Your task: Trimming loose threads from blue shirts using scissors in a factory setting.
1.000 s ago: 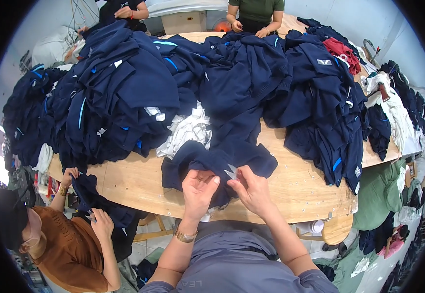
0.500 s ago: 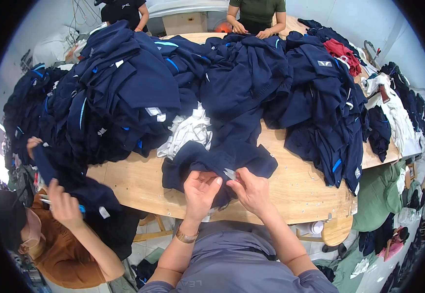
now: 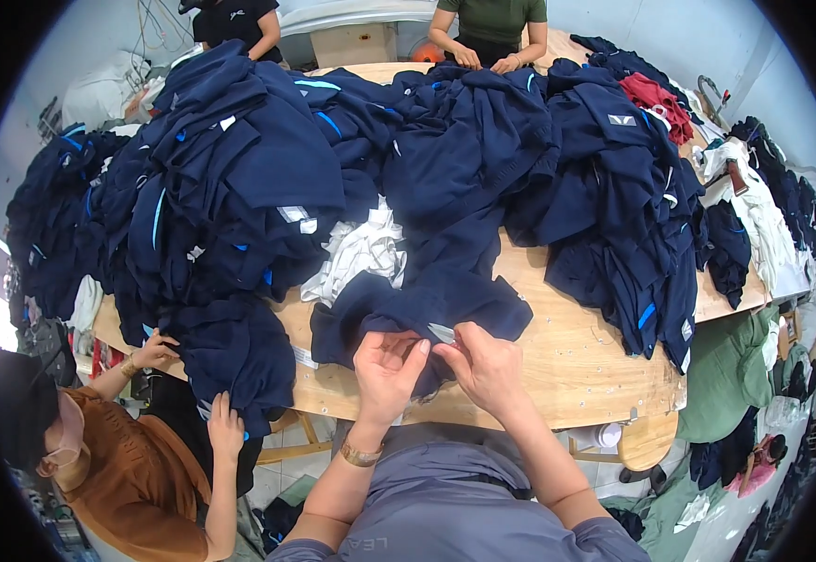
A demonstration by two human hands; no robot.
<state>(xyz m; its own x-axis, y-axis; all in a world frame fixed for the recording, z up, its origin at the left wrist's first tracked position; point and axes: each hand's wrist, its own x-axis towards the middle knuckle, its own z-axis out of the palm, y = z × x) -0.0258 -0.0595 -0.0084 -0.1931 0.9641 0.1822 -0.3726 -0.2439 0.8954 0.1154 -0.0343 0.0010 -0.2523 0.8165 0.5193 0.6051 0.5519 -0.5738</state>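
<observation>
A navy garment (image 3: pixel 490 305) lies bunched at the near edge of the wooden table, in front of me. My left hand (image 3: pixel 386 367) pinches an edge of it, thumb and fingers pressed together. Small metal thread snips (image 3: pixel 441 332) are in my right hand (image 3: pixel 485 371), their blades pointing up and left over the cloth near my left fingertips. The handles are hidden inside my right fist. Whether a thread lies between the blades is too small to tell. Just beyond the garment sits a heap of white labels or fabric strips (image 3: pixel 363 251).
Large piles of navy garments (image 3: pixel 258 159) cover the table's far side, with more at the right (image 3: pixel 614 215). A co-worker in brown (image 3: pixel 132 450) handles a navy garment (image 3: pixel 237 356) at my left. Two people stand across the table (image 3: pixel 558 412). A red cloth (image 3: pixel 659 105) lies far right.
The snips' blades, spread apart before, now look closer together. My hands have barely moved. The co-worker at left has brought a navy garment down onto the table edge, both hands now on it.
</observation>
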